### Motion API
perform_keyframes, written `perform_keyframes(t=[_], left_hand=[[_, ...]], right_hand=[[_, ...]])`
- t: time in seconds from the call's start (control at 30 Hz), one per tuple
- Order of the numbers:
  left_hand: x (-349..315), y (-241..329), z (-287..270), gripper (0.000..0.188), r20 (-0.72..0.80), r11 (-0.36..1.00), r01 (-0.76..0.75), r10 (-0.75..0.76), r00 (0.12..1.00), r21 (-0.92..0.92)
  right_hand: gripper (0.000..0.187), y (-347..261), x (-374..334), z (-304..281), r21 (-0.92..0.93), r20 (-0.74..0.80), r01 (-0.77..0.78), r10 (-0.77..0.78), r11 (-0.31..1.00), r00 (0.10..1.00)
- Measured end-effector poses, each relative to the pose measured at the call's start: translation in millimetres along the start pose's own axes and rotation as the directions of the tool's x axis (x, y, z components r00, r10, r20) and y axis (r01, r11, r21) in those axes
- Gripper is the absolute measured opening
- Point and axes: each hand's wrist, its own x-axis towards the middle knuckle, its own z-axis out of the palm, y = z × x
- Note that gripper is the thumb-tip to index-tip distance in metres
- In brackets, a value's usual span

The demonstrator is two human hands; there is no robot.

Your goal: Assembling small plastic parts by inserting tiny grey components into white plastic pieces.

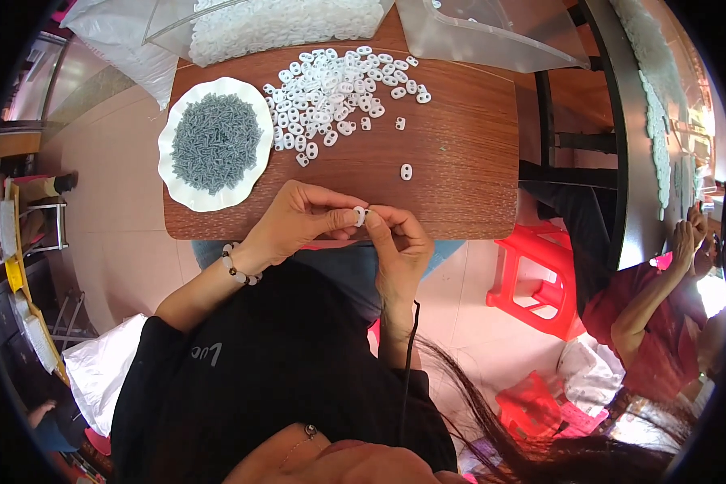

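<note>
My left hand [310,214] pinches a small white two-hole plastic piece [360,216] between thumb and forefinger, just off the table's near edge. My right hand [401,242] meets it there, its thumb and forefinger pressed together against the piece's right side. Whatever lies between those right fingertips is too small to make out. Beyond my hands spreads a loose pile of matching white pieces [323,93], with one single piece [406,172] lying apart to the right. A white scalloped plate [169,173] at the left holds a heap of tiny grey rods [216,141] that look like springs.
On the far side of the brown table [468,153] stand a clear bin [290,32] full of white pieces and another clear bin [492,40]. A red stool [532,282] is at the right. Farther right, a person in dark red [649,331] works at another table.
</note>
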Motion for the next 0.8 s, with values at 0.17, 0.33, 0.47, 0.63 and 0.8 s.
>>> perform_keyframes(t=[0.17,0.33,0.47,0.63,0.8], left_hand=[[-3.6,-3.7,-4.5,0.026,-0.002,0.987,0.090,-0.091,0.996,-0.137],[-2.8,-4.0,-10.1,0.023,0.083,0.947,0.155,-0.137,0.987,-0.283],[-1.9,2.2,-12.2,0.023,0.135,0.938,0.154,-0.117,0.984,-0.310],[6.8,2.7,-17.8,0.022,0.122,0.898,0.217,-0.184,0.975,-0.382],[11.2,-6.9,-19.4,0.021,0.054,0.958,0.099,-0.087,0.995,-0.269]], right_hand=[[0.011,0.0,-3.3,-0.3,0.012,-0.019,0.002,-0.001,1.000,1.000],[0.011,-1.9,1.5,7.3,0.085,-0.057,-0.031,0.035,0.996,0.998],[0.012,-4.0,2.0,1.2,0.013,-0.069,0.029,-0.028,0.999,0.997],[0.011,-2.0,9.4,5.6,-0.110,-0.022,0.045,-0.048,0.993,0.999],[0.009,-2.7,6.4,12.6,-0.545,0.066,0.264,-0.273,0.796,0.960]])
